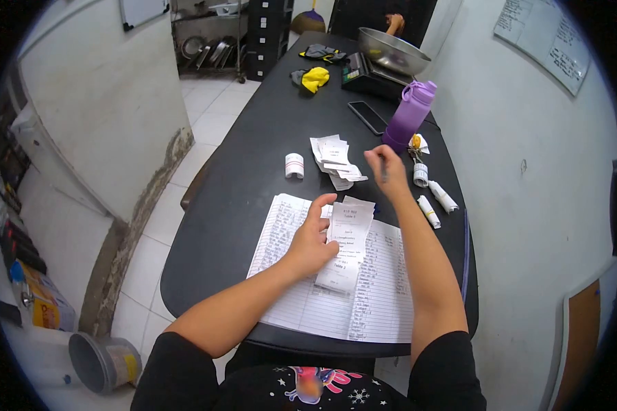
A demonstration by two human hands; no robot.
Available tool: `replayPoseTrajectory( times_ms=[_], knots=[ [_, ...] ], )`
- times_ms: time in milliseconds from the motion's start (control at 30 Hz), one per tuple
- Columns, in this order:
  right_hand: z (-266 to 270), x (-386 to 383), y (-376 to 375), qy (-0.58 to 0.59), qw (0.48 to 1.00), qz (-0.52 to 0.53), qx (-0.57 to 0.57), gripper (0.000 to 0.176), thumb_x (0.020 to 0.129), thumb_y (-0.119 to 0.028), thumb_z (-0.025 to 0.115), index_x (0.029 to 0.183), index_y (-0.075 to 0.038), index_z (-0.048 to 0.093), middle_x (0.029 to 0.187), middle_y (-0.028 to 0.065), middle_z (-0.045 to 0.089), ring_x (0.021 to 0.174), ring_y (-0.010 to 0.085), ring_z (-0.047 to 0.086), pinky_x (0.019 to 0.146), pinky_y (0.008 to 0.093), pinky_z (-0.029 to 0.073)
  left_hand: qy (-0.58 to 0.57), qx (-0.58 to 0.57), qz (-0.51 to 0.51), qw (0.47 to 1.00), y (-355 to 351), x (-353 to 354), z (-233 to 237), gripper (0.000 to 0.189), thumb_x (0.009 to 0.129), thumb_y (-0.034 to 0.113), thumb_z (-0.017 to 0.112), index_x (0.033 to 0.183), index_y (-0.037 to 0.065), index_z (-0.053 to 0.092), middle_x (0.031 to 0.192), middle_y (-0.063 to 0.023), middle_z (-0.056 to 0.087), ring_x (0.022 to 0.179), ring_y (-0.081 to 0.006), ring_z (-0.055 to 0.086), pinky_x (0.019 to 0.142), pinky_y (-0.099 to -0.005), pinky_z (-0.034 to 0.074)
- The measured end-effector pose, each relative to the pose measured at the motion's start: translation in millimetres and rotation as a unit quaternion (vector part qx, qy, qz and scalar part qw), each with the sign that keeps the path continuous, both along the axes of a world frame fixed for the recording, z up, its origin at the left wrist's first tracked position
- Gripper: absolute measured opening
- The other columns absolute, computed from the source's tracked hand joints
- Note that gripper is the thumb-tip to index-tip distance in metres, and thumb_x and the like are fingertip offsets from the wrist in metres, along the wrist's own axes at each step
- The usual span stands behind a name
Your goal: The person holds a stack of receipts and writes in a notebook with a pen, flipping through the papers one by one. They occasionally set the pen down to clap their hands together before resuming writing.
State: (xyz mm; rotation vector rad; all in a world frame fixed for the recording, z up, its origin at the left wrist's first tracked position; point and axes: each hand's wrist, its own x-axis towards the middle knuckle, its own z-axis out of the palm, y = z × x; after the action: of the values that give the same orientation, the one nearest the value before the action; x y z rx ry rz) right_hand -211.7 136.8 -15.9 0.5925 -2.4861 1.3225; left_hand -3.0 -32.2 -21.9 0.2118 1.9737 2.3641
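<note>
An open lined notebook (301, 312) with handwritten columns lies on the dark table. Long printed receipts (351, 236) rest across its middle. At their left edge is my left hand (311, 241), thumb and index finger spread apart, the thumb tip touching the paper. My right hand (389, 172) is raised past the notebook's far edge, its fingers closed in a pinch; a small dark thing shows at the fingers, too blurred to name. Beyond the notebook lie a pile of loose receipts (336, 161) and a curled receipt (294, 166).
A purple bottle (411, 113) stands by a phone (367, 117) at the right. Rolled papers (443, 196) lie near the right edge. Farther back are a scale (370, 79) bearing a metal bowl (394, 51), and yellow-grey gloves (314, 79). A grey bucket (103, 359) stands on the floor.
</note>
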Motion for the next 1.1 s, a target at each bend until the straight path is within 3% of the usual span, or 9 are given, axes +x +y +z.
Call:
replayPoseTrajectory(
  times_ms=[133,167,267,367,533,600,767,1000,1100],
  knots=[
    [53,74,12,0.060,0.989,0.023,-0.130,0.023,0.097,-0.021,0.047,0.086,-0.002,0.055,0.086,0.0075,0.068,0.079,0.0134,0.061,0.071,0.0267,0.047,0.014,0.030,0.014,0.999,0,-1,0,0.082,0.073,-0.015,0.050,0.141,0.016,0.017,0.120,-0.0215,0.053,0.098,-0.0229,0.064,0.075,-0.0289,0.055],
    [64,99,11,0.074,0.987,0.029,-0.142,0.017,0.095,-0.017,0.051,0.086,-0.003,0.057,0.088,0.0072,0.067,0.078,0.0120,0.060,0.070,0.0258,0.047,0.019,0.034,0.019,0.999,0,-1,1,0.080,0.073,-0.015,0.050,0.140,0.016,0.018,0.119,-0.0211,0.053,0.097,-0.0225,0.065,0.075,-0.0284,0.055],
    [71,158,21,0.073,0.990,0.104,-0.061,0.006,0.087,-0.008,0.060,0.091,-0.004,0.061,0.089,0.0077,0.066,0.076,0.0149,0.060,0.068,0.0272,0.046,0.035,0.054,0.031,0.997,1,2,6,0.076,0.074,-0.015,0.050,0.137,0.015,0.021,0.118,-0.0198,0.054,0.096,-0.0220,0.065,0.075,-0.0274,0.055],
    [61,188,19,0.173,0.970,0.160,0.065,0.028,0.073,-0.004,0.072,0.099,-0.006,0.063,0.090,0.0066,0.065,0.075,0.0216,0.056,0.064,0.0304,0.045,0.066,0.100,0.042,0.992,6,3,6,0.064,0.076,-0.015,0.050,0.132,0.010,0.030,0.115,-0.0169,0.055,0.095,-0.0198,0.065,0.075,-0.0258,0.054],
    [40,196,20,0.192,0.964,0.171,0.074,0.035,0.068,-0.004,0.076,0.099,-0.006,0.062,0.107,0.0080,0.066,0.074,0.0236,0.052,0.065,0.0326,0.045,0.040,0.071,0.002,0.997,-1,2,1,0.041,0.080,-0.013,0.051,0.118,0.002,0.050,0.108,-0.0106,0.060,0.093,-0.0130,0.063,0.075,-0.0228,0.053],
    [37,199,25,0.166,0.968,0.172,0.075,0.034,0.068,-0.004,0.076,0.098,-0.005,0.060,0.112,0.0109,0.065,0.082,0.0262,0.057,0.071,0.0344,0.048,0.031,0.066,0.011,0.997,1,5,7,0.035,0.081,-0.012,0.052,0.114,0.000,0.055,0.105,-0.0087,0.062,0.092,-0.0107,0.062,0.075,-0.0218,0.052],
    [31,199,28,0.160,0.969,0.181,0.060,0.032,0.068,-0.002,0.075,0.095,-0.004,0.058,0.111,0.0148,0.064,0.092,0.0300,0.062,0.076,0.0366,0.051,0.018,0.053,0.007,0.998,0,8,14,0.040,0.084,-0.009,0.048,0.122,0.000,0.054,0.109,-0.0101,0.062,0.093,-0.0100,0.061,0.079,-0.0234,0.051],
    [30,198,25,0.208,0.960,0.180,0.060,0.031,0.067,-0.001,0.074,0.093,-0.003,0.057,0.110,0.0172,0.064,0.092,0.0322,0.062,0.076,0.0372,0.052,-0.011,0.128,-0.020,0.992,-4,7,11,0.048,0.081,-0.011,0.043,0.126,0.001,0.052,0.114,-0.0113,0.061,0.097,-0.0126,0.060,0.085,-0.0260,0.050],
    [31,198,24,0.210,0.960,0.176,0.064,0.031,0.067,0.000,0.074,0.093,-0.003,0.057,0.110,0.0173,0.064,0.093,0.0327,0.062,0.077,0.0374,0.052,0.004,0.078,-0.017,0.997,-4,7,13,0.049,0.080,-0.012,0.045,0.127,0.000,0.051,0.119,-0.0119,0.059,0.102,-0.0138,0.059,0.089,-0.0269,0.049]
  ],
)
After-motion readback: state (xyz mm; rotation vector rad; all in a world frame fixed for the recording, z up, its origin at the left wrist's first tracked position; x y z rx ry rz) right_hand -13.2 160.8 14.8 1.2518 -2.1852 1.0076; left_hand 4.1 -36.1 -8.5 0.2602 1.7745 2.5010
